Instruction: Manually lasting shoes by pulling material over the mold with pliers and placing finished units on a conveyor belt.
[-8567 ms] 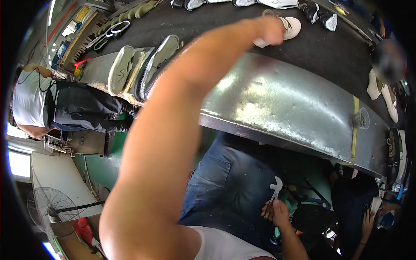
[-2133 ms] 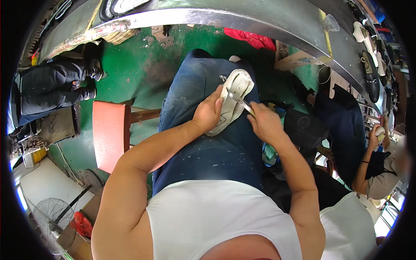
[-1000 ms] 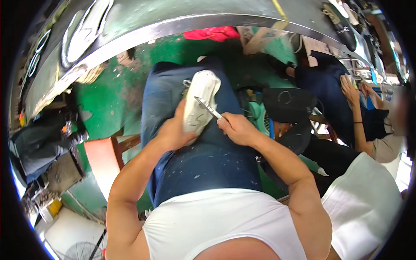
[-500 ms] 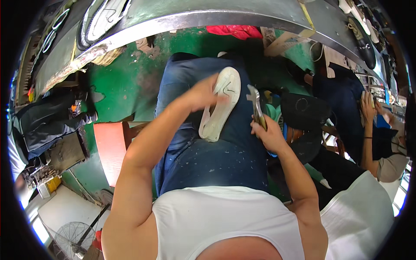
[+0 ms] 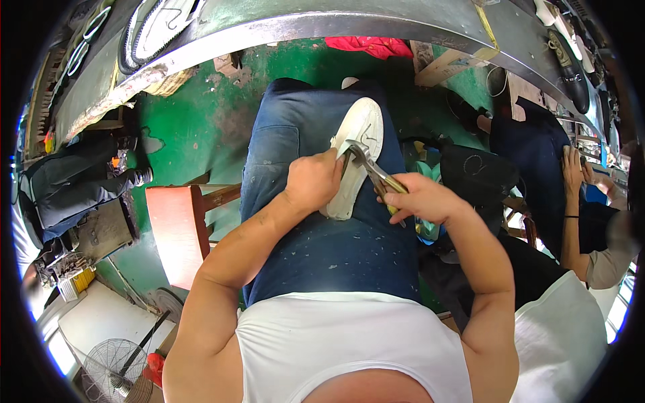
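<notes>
Biggest risk here, I'd say, is the pliers (image 5: 371, 169) slipping off the shoe's edge and jabbing the left hand (image 5: 314, 183), since their tip bites right next to those fingers. The left hand is clamped around the white shoe (image 5: 356, 151) on the lap. The right hand (image 5: 420, 200) is closed on the pliers' handles, just right of the shoe.

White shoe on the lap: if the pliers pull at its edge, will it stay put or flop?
The white shoe looks fairly stiff, keeping its shape across the thigh. It probably stays put, since the left hand clamps it. The pliers in the right hand bite near its edge, so it may twist slightly.
</notes>
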### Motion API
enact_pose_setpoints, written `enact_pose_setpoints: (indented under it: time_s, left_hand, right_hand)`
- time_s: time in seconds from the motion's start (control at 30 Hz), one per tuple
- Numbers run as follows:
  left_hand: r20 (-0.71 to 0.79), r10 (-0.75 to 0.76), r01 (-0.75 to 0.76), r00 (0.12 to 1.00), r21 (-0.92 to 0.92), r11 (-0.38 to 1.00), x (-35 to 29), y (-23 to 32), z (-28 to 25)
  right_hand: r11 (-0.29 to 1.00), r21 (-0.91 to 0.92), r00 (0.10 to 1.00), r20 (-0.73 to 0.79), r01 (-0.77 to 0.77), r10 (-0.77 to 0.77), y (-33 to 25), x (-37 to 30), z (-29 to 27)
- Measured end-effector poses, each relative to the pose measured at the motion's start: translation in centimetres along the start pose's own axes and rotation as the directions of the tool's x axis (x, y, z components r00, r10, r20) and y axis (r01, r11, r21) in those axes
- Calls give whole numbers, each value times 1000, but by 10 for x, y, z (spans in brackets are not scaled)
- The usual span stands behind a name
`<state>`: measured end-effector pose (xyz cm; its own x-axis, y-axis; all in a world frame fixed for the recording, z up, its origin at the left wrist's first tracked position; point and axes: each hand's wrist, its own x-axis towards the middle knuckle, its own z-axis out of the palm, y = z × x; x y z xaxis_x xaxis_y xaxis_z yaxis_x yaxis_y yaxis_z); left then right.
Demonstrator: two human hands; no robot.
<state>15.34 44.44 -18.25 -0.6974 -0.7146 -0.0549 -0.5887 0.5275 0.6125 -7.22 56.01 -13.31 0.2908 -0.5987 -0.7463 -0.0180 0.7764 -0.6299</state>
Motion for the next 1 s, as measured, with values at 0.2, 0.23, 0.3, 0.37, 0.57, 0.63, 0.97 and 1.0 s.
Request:
enact_pose_setpoints:
  time_s: [0.2,0.23,0.3,0.37,0.57,0.63,0.97,1.0]
  left_hand:
    - [185,-17,-15,983,168,986,13,9,-12]
    - [-31,-11,9,999,-54,998,23,-12,5]
    - [-235,-55,-11,970,-269,963,26,-30,31]
    - [316,-385,475,867,-757,448,28,-28,53]
    - [443,-200,427,874,-896,-120,21,-38,37]
    - [430,-265,422,863,-902,-91,31,-35,40]
    - [428,-367,436,826,-898,-67,41,-21,37]
    - [431,-373,437,822,-896,-71,43,-20,35]
  right_hand:
    - [938,-298,982,11,-176,187,-65,-5,-22]
    - [835,-530,988,-46,-149,148,-76,-6,-20]
    - [624,-779,997,-74,-64,10,-80,-4,-22]
    - [332,-943,990,-49,-4,-129,-78,1,-22]
    - [666,-745,925,-226,39,-306,-21,44,3]
    - [690,-719,882,-271,81,-385,-3,50,14]
    - [973,203,973,-223,106,-60,13,59,18]
    - [964,240,978,-197,111,-64,14,59,16]
